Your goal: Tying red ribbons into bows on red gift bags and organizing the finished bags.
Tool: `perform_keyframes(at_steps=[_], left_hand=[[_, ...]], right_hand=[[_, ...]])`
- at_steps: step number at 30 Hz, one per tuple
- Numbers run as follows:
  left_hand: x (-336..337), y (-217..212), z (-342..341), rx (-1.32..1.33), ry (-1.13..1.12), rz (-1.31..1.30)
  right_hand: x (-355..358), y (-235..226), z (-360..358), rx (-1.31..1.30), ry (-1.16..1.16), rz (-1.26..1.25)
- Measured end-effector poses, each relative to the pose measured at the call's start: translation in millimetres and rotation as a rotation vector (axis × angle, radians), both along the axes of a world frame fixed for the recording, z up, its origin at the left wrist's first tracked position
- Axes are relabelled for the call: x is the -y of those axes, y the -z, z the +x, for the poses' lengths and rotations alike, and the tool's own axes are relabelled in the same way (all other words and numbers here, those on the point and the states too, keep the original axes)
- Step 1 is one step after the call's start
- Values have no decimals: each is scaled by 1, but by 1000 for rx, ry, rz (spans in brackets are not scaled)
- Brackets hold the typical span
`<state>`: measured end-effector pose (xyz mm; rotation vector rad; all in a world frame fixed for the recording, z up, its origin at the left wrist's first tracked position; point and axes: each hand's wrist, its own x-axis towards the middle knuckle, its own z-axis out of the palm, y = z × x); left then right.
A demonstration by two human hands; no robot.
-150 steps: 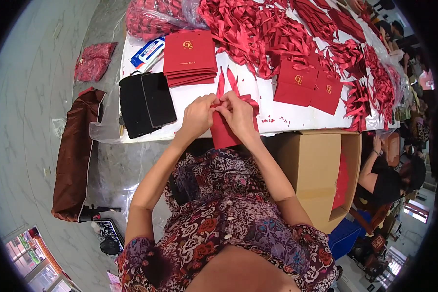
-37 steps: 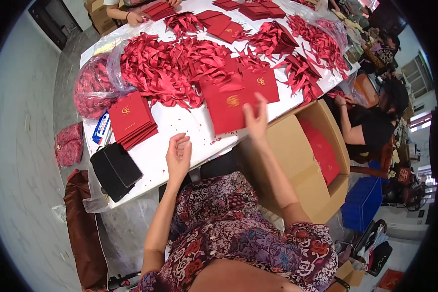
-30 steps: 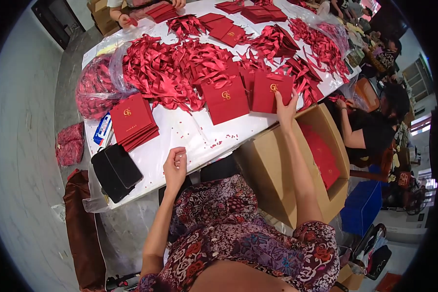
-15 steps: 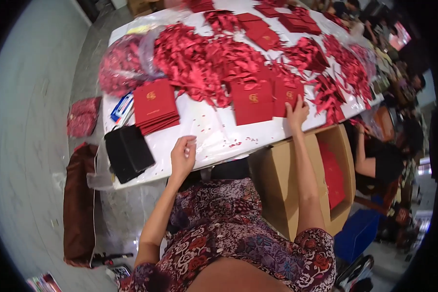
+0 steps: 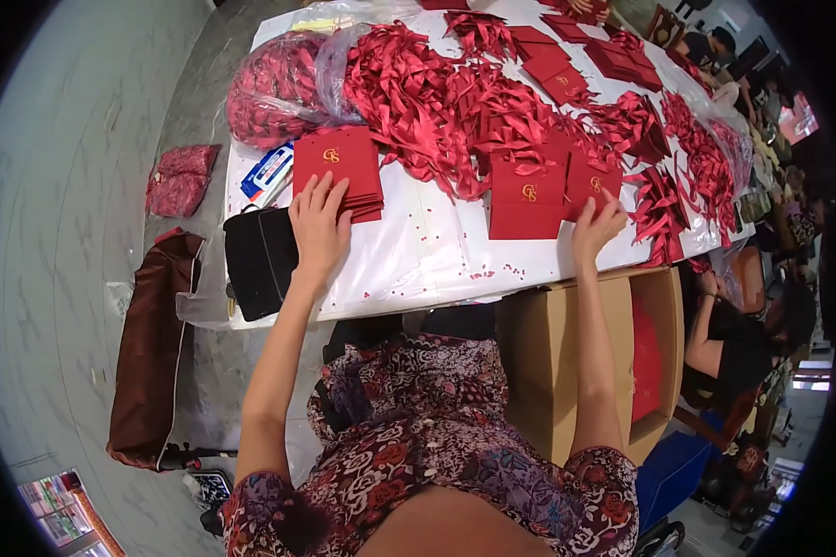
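My left hand (image 5: 319, 227) lies with fingers stretched out on the lower left part of a stack of flat red paper bags (image 5: 358, 167). Each top face carries a gold emblem. Over on the right, my right hand (image 5: 600, 227) has its fingers apart at the lower part of another red paper bag (image 5: 581, 186). Just left of that one lies a further flat red paper bag (image 5: 527, 221), its upper part under red ribbons (image 5: 418, 111). Whether the right fingertips press on the bag is hard to make out.
A black pouch (image 5: 262, 265) and a blue-and-white box (image 5: 269, 172) lie by the stack. Behind stands a clear plastic bag of red ribbons (image 5: 274, 93). Red paper dots dot the white table (image 5: 409, 265). An open cardboard box (image 5: 567, 362) stands below its edge. People work at right.
My left hand has gone from above the bare tabletop, up and left, onto the stack of red paper bags. The right hand stays by its bag, fingers a little lower. The view has shifted.
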<state>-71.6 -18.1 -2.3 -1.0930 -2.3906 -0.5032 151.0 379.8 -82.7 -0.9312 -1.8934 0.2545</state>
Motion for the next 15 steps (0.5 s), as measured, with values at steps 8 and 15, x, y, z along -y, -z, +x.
perform_keyframes(at_steps=[8,15], left_hand=[[-1,2,0,30,40,-69],[9,18,61,-5,177,0]], right_hand=[[138,-32,-55,71,-709,-345],[172,-28,-118,363,-487,-242]])
